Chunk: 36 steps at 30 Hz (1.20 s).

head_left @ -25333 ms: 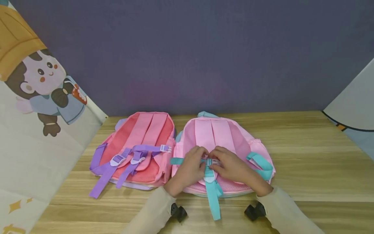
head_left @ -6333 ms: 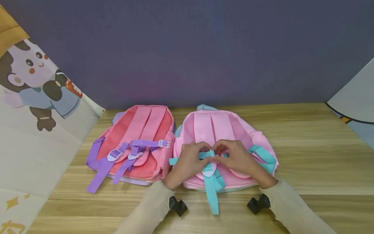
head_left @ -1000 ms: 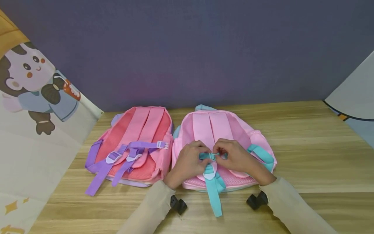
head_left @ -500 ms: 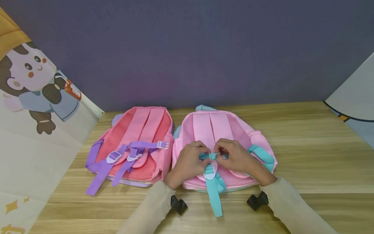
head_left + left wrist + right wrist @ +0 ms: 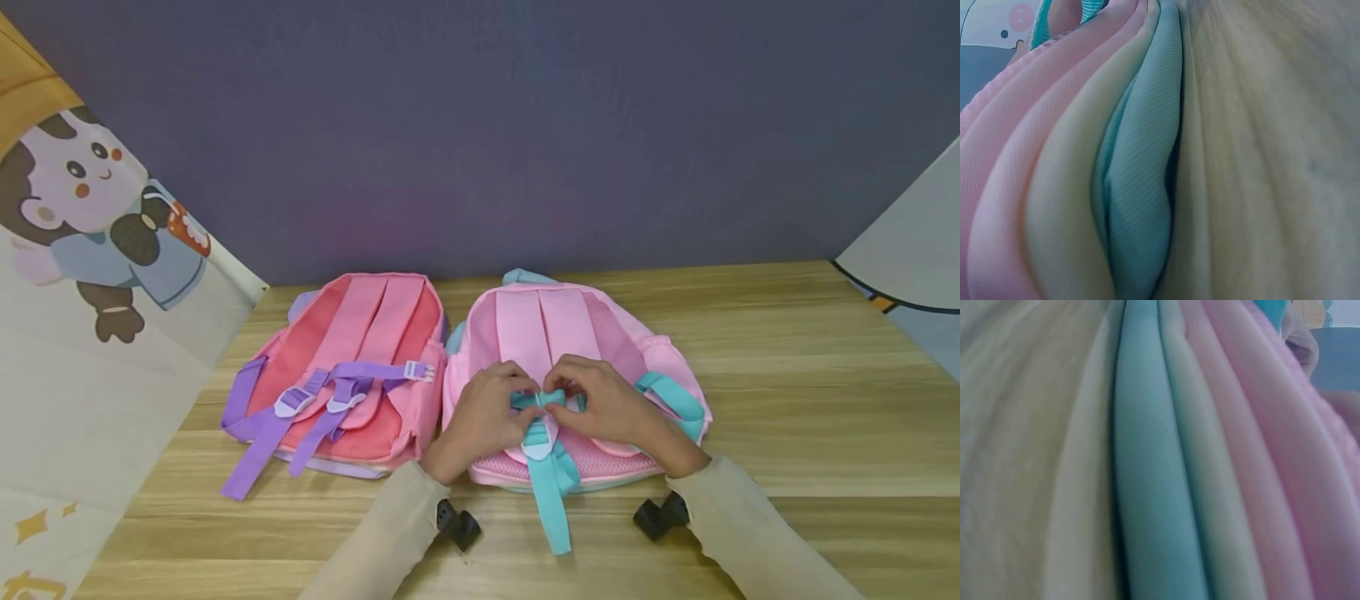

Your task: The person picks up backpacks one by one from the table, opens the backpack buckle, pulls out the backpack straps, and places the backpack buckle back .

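Observation:
In the head view a light pink backpack (image 5: 521, 321) lies back panel up on the table, with teal straps. My left hand (image 5: 489, 412) pinches a short teal strap (image 5: 553, 398) over the panel's lower middle. From the other side my right hand (image 5: 603, 402) pinches the same strap, its fingertips close to the left ones. A narrow pale piece crosses the strap between the hands; fingers partly hide it. Just below sits a white strap adjuster (image 5: 537, 442) with a loose teal strap end (image 5: 551, 508) hanging toward me. Both wrist views show mainly the bag's teal bottom edge (image 5: 1141, 181).
To the left, touching the light pink bag, lies a coral pink backpack (image 5: 360, 325) with purple straps and a white buckle (image 5: 418, 371). A teal side strap (image 5: 675, 404) loops at the right. The wooden table (image 5: 810, 400) meets a dark wall (image 5: 525, 142) behind.
My right fingertips have shifted slightly left, closer to my left hand, and the teal strap between them looks flatter. Both hands were at this same spot earlier; the backpacks have stayed in place.

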Motion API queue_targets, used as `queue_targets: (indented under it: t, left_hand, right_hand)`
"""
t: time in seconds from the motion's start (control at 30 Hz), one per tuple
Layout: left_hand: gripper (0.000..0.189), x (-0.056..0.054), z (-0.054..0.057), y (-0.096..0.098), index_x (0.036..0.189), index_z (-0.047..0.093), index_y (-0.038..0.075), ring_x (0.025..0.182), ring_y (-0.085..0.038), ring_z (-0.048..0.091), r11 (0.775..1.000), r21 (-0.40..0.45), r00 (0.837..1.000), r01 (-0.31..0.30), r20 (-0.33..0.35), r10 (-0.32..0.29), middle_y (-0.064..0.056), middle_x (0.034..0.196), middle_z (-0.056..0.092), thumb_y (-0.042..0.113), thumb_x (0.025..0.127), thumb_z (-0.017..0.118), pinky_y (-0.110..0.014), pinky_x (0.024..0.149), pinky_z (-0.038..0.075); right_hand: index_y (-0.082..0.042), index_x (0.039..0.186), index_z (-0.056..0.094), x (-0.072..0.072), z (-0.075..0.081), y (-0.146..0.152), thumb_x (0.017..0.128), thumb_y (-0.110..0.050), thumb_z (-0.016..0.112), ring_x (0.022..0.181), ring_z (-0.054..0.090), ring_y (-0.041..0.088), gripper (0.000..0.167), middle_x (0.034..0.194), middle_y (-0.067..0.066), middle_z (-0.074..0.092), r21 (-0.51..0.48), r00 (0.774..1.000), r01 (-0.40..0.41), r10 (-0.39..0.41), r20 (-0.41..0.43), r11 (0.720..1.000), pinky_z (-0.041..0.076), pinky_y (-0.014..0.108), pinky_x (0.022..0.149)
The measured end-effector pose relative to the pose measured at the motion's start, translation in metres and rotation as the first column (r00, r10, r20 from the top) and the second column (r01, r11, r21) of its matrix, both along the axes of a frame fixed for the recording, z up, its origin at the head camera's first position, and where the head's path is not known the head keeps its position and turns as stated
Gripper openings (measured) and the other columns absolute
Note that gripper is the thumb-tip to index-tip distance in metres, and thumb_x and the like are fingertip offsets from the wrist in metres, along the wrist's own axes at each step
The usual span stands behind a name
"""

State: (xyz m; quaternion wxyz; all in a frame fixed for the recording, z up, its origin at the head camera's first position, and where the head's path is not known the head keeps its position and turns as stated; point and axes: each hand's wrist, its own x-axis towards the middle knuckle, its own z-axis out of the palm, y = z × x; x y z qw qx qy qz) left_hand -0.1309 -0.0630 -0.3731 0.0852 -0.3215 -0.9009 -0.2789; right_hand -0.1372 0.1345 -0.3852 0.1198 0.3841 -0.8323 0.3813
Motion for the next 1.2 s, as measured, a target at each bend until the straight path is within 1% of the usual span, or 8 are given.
queue_targets:
  t: [0.23,0.37,0.5,0.63,0.87,1.0,1.1,1.2]
  left_hand:
    - [0.015,0.0003,-0.0002,0.0006,0.090,0.075,0.009,0.085,-0.013,0.058,1.000,0.000,1.000,-0.005,0.009,0.005,0.002,0.088,0.066,0.015,0.076,0.074,-0.029,0.078,0.047]
    - [0.015,0.0007,-0.0004,0.0006,0.090,0.075,0.010,0.085,-0.013,0.057,1.000,-0.003,1.000,-0.007,0.015,0.007,0.002,0.088,0.066,0.014,0.076,0.074,-0.029,0.077,0.047]
    - [0.015,0.0006,-0.0002,0.0004,0.091,0.075,0.010,0.086,-0.012,0.057,1.000,-0.004,1.000,-0.008,0.015,0.008,0.002,0.088,0.066,0.014,0.076,0.074,-0.029,0.078,0.047]
    - [0.015,0.0005,0.0003,0.0003,0.091,0.075,0.011,0.087,-0.013,0.057,1.000,-0.004,1.000,-0.007,0.007,0.007,0.002,0.089,0.066,0.015,0.077,0.073,-0.029,0.079,0.047]
    - [0.016,0.0003,-0.0003,0.0003,0.091,0.075,0.011,0.086,-0.012,0.057,1.000,-0.006,1.000,-0.010,0.000,0.010,0.003,0.088,0.066,0.015,0.076,0.073,-0.028,0.078,0.046]
    - [0.016,0.0005,0.0000,0.0004,0.092,0.075,0.012,0.086,-0.012,0.057,1.000,-0.008,1.000,-0.010,-0.001,0.010,0.003,0.089,0.066,0.016,0.077,0.074,-0.028,0.078,0.046]
    - [0.016,0.0008,0.0006,0.0003,0.092,0.075,0.011,0.086,-0.012,0.057,1.000,-0.009,1.000,-0.012,0.005,0.012,0.003,0.089,0.066,0.016,0.077,0.074,-0.029,0.078,0.046]
    - [0.017,0.0011,0.0012,0.0001,0.093,0.075,0.010,0.086,-0.013,0.057,1.000,-0.008,1.000,-0.011,0.011,0.012,0.002,0.089,0.066,0.016,0.077,0.074,-0.029,0.078,0.046]
  right_hand:
    - [-0.013,0.084,0.062,0.0000,-0.0016,-0.0001,0.075,-0.002,0.072,0.068,0.052,0.004,0.017,0.078,-0.007,0.058,0.011,1.000,0.005,-0.005,-0.005,1.000,0.046,0.020,0.060]
    - [-0.013,0.083,0.062,-0.0002,-0.0014,-0.0003,0.076,0.000,0.071,0.068,0.052,0.003,0.017,0.078,-0.008,0.058,0.010,1.000,0.004,-0.003,-0.014,1.000,0.047,0.020,0.060]
    - [-0.012,0.083,0.062,-0.0002,-0.0009,-0.0002,0.078,0.003,0.070,0.070,0.053,0.002,0.018,0.078,-0.007,0.059,0.002,1.000,-0.006,0.006,-0.023,1.000,0.049,0.021,0.062]
    - [-0.011,0.083,0.061,-0.0003,-0.0007,0.0000,0.078,0.006,0.069,0.073,0.056,0.003,0.020,0.080,-0.006,0.059,-0.013,1.000,-0.013,0.013,-0.018,1.000,0.052,0.022,0.066]
    - [-0.012,0.082,0.058,0.0000,-0.0005,0.0006,0.077,0.009,0.067,0.078,0.058,0.005,0.023,0.081,-0.007,0.058,-0.013,1.000,0.000,0.000,0.030,1.000,0.054,0.025,0.070]
    - [-0.012,0.082,0.057,0.0002,-0.0012,0.0017,0.077,0.011,0.065,0.082,0.060,0.007,0.025,0.082,-0.006,0.058,-0.029,0.996,0.008,-0.005,0.087,1.000,0.055,0.028,0.074]
    - [-0.011,0.083,0.057,0.0007,-0.0009,0.0028,0.078,0.013,0.064,0.085,0.061,0.010,0.025,0.082,-0.005,0.058,-0.060,0.989,0.013,-0.004,0.148,0.998,0.056,0.030,0.077]
    - [-0.011,0.083,0.056,0.0009,-0.0008,0.0039,0.078,0.013,0.062,0.086,0.062,0.011,0.025,0.083,-0.003,0.059,-0.077,0.982,0.022,-0.008,0.187,0.997,0.056,0.030,0.077]
